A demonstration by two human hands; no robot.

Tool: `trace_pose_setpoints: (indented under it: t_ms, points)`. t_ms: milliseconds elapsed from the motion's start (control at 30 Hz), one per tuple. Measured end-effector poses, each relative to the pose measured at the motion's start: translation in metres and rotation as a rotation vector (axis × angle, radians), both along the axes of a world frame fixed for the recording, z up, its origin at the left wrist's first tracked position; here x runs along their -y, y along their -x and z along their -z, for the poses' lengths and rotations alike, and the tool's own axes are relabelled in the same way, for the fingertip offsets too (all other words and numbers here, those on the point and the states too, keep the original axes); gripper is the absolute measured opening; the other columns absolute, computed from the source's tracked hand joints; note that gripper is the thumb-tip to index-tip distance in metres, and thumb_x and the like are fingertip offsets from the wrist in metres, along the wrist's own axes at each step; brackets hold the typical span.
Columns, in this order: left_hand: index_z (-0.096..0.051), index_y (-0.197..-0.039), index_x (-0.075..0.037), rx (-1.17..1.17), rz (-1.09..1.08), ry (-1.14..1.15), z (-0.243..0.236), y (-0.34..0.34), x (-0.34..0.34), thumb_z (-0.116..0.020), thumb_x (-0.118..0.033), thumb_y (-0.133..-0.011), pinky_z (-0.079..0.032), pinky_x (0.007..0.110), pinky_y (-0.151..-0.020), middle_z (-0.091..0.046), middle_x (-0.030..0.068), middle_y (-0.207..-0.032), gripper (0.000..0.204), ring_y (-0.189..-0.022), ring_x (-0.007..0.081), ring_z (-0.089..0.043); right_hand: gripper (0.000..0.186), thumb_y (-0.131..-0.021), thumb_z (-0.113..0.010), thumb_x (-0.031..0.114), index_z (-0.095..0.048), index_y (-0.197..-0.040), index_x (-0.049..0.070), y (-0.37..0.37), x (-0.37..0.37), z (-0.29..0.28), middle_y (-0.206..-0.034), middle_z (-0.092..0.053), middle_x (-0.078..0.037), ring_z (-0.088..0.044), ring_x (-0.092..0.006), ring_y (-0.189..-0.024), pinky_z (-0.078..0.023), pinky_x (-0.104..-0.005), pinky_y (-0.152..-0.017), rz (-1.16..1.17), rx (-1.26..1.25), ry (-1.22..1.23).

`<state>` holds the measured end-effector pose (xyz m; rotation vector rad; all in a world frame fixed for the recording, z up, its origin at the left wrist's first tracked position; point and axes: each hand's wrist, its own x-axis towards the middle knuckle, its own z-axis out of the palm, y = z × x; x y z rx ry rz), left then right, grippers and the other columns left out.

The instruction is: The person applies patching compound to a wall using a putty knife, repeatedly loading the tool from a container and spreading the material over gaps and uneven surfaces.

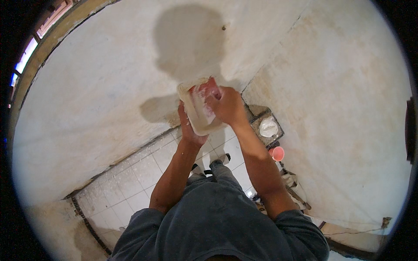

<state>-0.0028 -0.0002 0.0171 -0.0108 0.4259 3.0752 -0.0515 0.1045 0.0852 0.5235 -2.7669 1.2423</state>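
My left hand (190, 130) grips a cream, rectangular plastic tub (190, 111) from below and along its left side. The tub is tilted, and its rim and inner walls are smeared with pale paste. My right hand (229, 105) is closed around a flat red scraper (210, 88) over the tub's opening. White paste streaks the scraper's face. Where its lower edge meets the paste is hard to make out. Both hands are raised close to the wall ahead.
A pale, patchy wall (100, 95) rises ahead, meeting another wall (339, 108) at a corner. Low in that corner, a dark-edged box (279, 129) bears a white lump (268, 127). Beside it stands a pink cup (278, 153). White floor tiles (130, 180) carry scattered pale debris.
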Motion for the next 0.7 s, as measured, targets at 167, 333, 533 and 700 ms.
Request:
trace_pose_setpoints:
  t_ms: [167, 333, 533, 700]
  points:
    - [-0.044, -0.136, -0.02, 0.029, 0.01, -0.037, 0.001, -0.006, 0.0, -0.042, -0.061, -0.089, -0.04, 0.044, -0.103, -0.051, 0.0038, -0.134, 0.062, -0.123, 0.0246, -0.049, 0.029, -0.073, -0.065, 0.026, -0.065, -0.082, -0.002, -0.004, -0.002, -0.002, -0.075, -0.063, -0.024, -0.063, -0.0401, -0.073, -0.05, -0.0421, -0.065, 0.063, 0.066, -0.01]
    - [-0.043, -0.137, -0.02, 0.022, 0.003, 0.033, 0.001, 0.002, -0.002, -0.041, -0.061, -0.09, -0.039, 0.044, -0.104, -0.05, 0.0038, -0.134, 0.063, -0.123, 0.0243, -0.048, 0.028, -0.073, -0.065, 0.025, -0.065, -0.083, -0.002, -0.001, -0.004, -0.007, -0.076, -0.063, -0.024, -0.064, -0.0392, -0.073, -0.05, -0.041, -0.065, 0.012, 0.078, -0.036]
    - [-0.043, -0.137, -0.02, 0.027, 0.028, 0.009, 0.002, 0.002, -0.005, -0.04, -0.061, -0.09, -0.04, 0.043, -0.103, -0.05, 0.0039, -0.134, 0.062, -0.123, 0.0241, -0.049, 0.027, -0.073, -0.065, 0.024, -0.064, -0.081, -0.002, 0.001, -0.01, -0.003, -0.075, -0.063, -0.023, -0.063, -0.0397, -0.072, -0.05, -0.0411, -0.065, 0.056, 0.069, 0.006]
    - [-0.042, -0.138, -0.02, 0.053, 0.034, -0.009, -0.001, 0.0, -0.005, -0.039, -0.061, -0.09, -0.039, 0.043, -0.104, -0.05, 0.0042, -0.134, 0.063, -0.123, 0.0245, -0.048, 0.024, -0.074, -0.064, 0.022, -0.063, -0.08, -0.002, 0.0, -0.007, 0.003, -0.072, -0.063, -0.022, -0.064, -0.0377, -0.07, -0.049, -0.0416, -0.064, 0.039, 0.031, 0.019]
